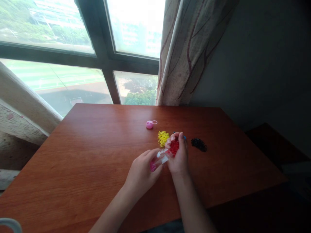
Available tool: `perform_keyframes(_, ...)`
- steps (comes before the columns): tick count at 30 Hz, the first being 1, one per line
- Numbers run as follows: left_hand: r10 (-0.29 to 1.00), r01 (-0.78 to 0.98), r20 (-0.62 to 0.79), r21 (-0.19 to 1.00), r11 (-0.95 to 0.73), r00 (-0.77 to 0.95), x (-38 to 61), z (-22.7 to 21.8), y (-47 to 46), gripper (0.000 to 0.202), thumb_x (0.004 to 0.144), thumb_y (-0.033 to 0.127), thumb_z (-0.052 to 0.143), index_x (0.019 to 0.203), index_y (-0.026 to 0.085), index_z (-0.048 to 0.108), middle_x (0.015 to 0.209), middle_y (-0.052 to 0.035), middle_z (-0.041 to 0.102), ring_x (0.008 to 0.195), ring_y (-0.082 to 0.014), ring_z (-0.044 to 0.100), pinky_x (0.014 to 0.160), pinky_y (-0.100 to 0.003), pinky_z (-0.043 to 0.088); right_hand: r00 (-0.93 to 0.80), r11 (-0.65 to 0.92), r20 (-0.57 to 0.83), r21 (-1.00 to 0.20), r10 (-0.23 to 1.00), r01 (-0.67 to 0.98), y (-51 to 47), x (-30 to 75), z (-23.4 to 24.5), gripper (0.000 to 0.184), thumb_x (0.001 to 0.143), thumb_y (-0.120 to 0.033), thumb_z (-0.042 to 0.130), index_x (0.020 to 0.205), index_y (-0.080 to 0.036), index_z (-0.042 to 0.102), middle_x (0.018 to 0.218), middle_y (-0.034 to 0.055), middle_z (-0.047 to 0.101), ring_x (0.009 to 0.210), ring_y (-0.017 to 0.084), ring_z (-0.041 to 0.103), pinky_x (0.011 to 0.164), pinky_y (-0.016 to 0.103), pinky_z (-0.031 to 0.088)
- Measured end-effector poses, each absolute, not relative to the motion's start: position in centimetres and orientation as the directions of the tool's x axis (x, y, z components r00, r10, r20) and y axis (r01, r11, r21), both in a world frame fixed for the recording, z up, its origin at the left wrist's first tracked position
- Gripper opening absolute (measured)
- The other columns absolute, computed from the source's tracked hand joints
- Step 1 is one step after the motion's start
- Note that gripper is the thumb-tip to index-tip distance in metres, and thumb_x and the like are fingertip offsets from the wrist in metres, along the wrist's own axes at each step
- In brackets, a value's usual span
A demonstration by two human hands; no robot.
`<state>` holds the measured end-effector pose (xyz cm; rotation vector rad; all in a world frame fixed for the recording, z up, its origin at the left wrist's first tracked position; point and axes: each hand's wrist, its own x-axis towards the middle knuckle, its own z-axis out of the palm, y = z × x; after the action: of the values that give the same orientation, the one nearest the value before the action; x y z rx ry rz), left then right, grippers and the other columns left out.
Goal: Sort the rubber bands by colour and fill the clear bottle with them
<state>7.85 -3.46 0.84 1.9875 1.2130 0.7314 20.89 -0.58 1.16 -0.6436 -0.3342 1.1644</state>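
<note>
My left hand (pixel 141 170) is wrapped round a small clear plastic bottle (pixel 162 156) with pink at its lower end. The bottle lies tilted, its mouth against my other palm. Cupped beside it, my right hand (pixel 181 161) holds a bunch of small red rubber bands (pixel 174 147), with the fingers curled over them. A pile of yellow rubber bands (pixel 163 138) lies on the table just beyond the hands. Some blue bands (pixel 185 137) show behind my right fingers, mostly hidden. To the right is a pile of black rubber bands (pixel 199 144).
A pink round cap with a loop (pixel 149 125) sits farther back on the brown wooden table (pixel 97 155). Behind the table are a window (pixel 102 61) and a patterned curtain (pixel 184 48). A pale curved object (pixel 11 222) shows at the lower left corner.
</note>
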Motion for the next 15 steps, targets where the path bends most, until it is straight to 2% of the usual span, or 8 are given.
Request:
perform_keyframes(5, 0.909, 0.545, 0.079, 0.778, -0.312, 0.408, 7.74, 0.89, -3.57, 0.030, 0.081, 0.016, 0.058, 0.110, 0.023, 0.061, 0.095, -0.0023, 0.068, 0.084, -0.0183, 0.060, 0.075, -0.027, 0.043, 0.379, 0.251, -0.091, -0.606, 0.921, -0.755, -0.50, 21.10, 1.14, 0.030, 0.075, -0.044, 0.078, 0.074, -0.019, 0.059, 0.062, -0.0080, 0.051, 0.053, 0.005, 0.048, 0.049, 0.016, 0.039)
perform_keyframes(9, 0.902, 0.575, 0.049, 0.756, -0.313, 0.428, 7.51, 1.28, -3.60, 0.025, 0.080, 0.016, 0.057, 0.105, 0.022, 0.062, 0.091, -0.0026, 0.066, 0.080, -0.0185, 0.060, 0.071, -0.027, 0.043, 0.344, 0.215, -0.101, -0.609, 0.933, -0.764, -0.51, 21.44, 1.01, 0.030, 0.077, -0.044, 0.076, 0.076, -0.020, 0.059, 0.061, -0.0082, 0.051, 0.049, 0.004, 0.046, 0.044, 0.016, 0.034)
perform_keyframes(12, 0.898, 0.588, 0.043, 0.742, -0.322, 0.438, 7.38, 1.58, -3.58, 0.025, 0.079, 0.016, 0.057, 0.103, 0.022, 0.062, 0.090, -0.0029, 0.066, 0.080, -0.0188, 0.060, 0.071, -0.027, 0.043, 0.317, 0.206, -0.065, -0.634, 0.946, -0.746, -0.58, 21.47, 1.06, 0.032, 0.082, -0.045, 0.072, 0.072, -0.019, 0.057, 0.059, -0.0075, 0.051, 0.047, 0.004, 0.044, 0.043, 0.016, 0.031)
perform_keyframes(15, 0.899, 0.588, 0.049, 0.741, -0.324, 0.435, 7.39, 1.65, -3.58, 0.025, 0.079, 0.016, 0.057, 0.103, 0.021, 0.062, 0.091, -0.0031, 0.067, 0.080, -0.0188, 0.061, 0.071, -0.027, 0.043, 0.314, 0.234, -0.003, -0.658, 0.950, -0.715, -0.65, 21.33, 1.17, 0.037, 0.085, -0.045, 0.069, 0.065, -0.019, 0.051, 0.054, -0.0086, 0.044, 0.046, 0.005, 0.043, 0.045, 0.017, 0.033)
